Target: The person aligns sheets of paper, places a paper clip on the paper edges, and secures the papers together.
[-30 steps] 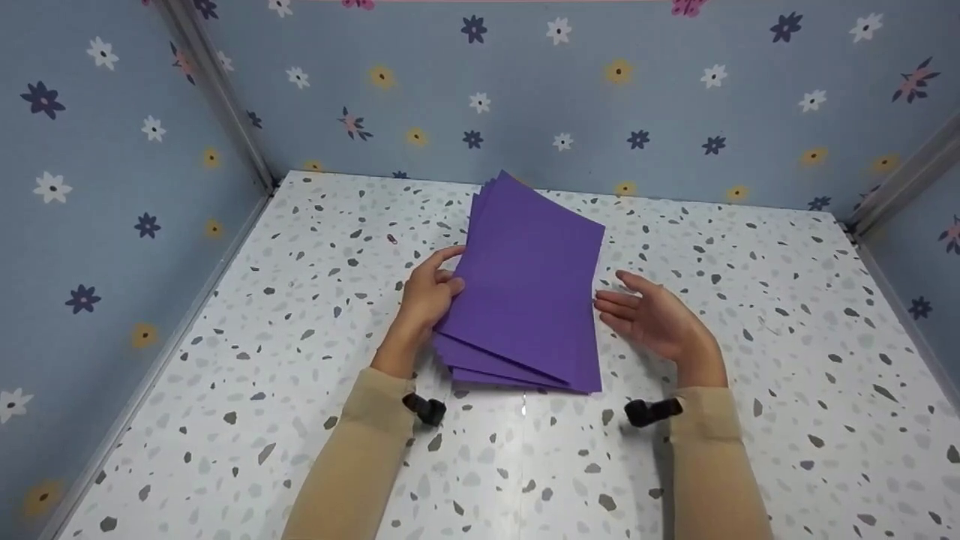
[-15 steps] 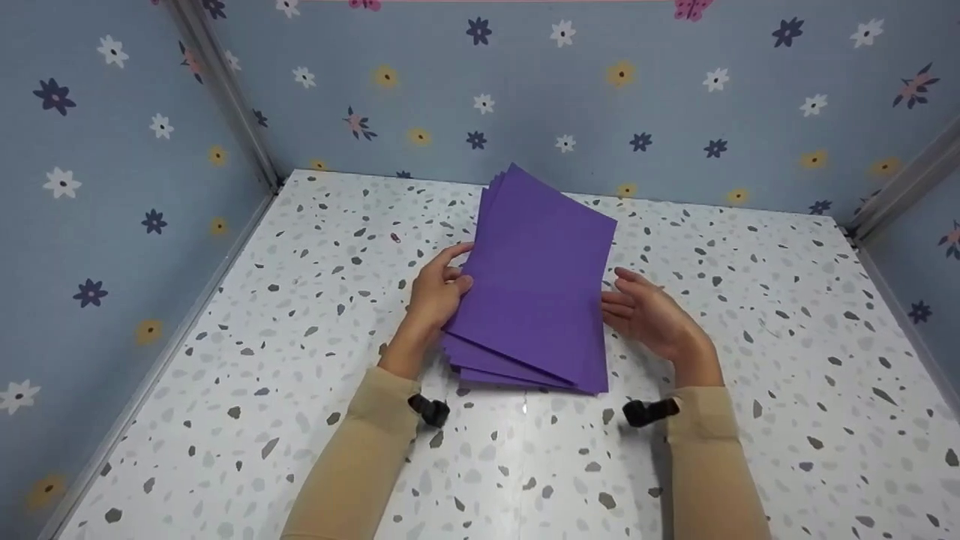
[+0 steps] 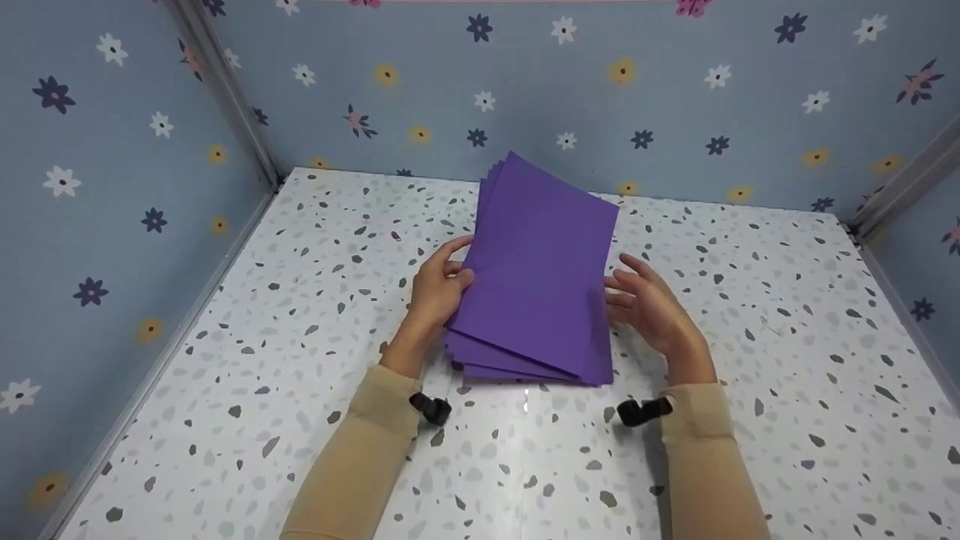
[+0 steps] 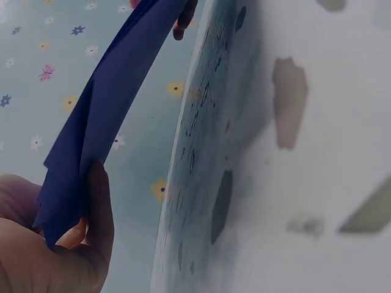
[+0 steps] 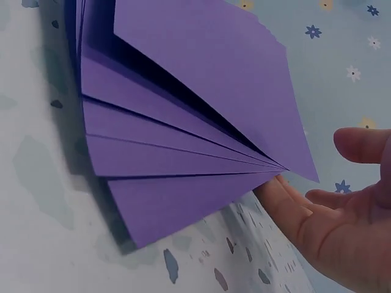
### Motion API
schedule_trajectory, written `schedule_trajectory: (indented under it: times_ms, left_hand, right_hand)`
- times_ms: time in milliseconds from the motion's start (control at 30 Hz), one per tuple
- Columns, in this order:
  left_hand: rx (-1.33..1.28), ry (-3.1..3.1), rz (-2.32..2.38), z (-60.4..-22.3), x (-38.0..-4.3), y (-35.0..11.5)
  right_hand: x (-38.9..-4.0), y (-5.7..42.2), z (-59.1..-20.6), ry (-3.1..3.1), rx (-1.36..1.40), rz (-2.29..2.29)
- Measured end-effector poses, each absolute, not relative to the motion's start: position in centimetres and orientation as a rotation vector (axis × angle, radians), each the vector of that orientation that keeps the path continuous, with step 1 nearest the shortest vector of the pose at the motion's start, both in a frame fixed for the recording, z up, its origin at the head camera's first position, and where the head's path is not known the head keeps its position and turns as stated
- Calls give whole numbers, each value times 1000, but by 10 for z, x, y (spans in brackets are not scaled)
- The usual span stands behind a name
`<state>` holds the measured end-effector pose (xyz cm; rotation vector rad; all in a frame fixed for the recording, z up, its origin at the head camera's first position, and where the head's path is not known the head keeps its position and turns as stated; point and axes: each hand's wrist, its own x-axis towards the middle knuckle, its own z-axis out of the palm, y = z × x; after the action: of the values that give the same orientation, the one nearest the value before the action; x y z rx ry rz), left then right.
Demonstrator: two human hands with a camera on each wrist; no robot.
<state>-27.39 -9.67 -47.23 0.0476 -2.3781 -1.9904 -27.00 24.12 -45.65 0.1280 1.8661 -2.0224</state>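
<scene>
A fanned stack of purple paper sheets (image 3: 536,270) is held up off the table, its sheets slightly out of line with each other. My left hand (image 3: 439,289) grips the stack's left edge, thumb on top and fingers beneath; the left wrist view shows the sheets (image 4: 104,116) pinched there. At the right edge, my right hand (image 3: 656,311) has its fingertips under the sheets. In the right wrist view its thumb stands apart from the paper (image 5: 189,140), while the other fingers touch the underside.
The table (image 3: 787,360) is white with grey speckles. A small red paper clip (image 3: 396,235) lies on it, left of the stack. Blue flowered panels (image 3: 555,90) enclose the back and sides. A black wrist camera (image 3: 430,409) sits on each forearm.
The stack has shifted slightly right and up in the head view along with my left hand. My right hand has come closer, and its fingertips are now under the right edge.
</scene>
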Motion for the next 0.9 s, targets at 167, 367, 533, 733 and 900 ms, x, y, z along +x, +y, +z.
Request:
schedule_trajectory:
  times_ms: [167,367,533,733,900]
  left_hand:
    - [38,-2357,-2005,-470,-273,-96]
    - [9,-2364,-1985,-467,-271,-97]
    - [1,-2352,-1989,-467,-271,-96]
    - [-18,-2335,-1999,-466,-271,-93]
    - [-17,-2319,-2014,-468,-271,-93]
  right_hand:
    - [-270,239,-455,1903,139,-2038]
    - [-271,234,-455,1934,158,-2087]
    - [-271,230,-454,1997,153,-2072]
    - [-269,229,-452,2088,122,-2034]
    - [-269,227,-451,2117,90,-2054]
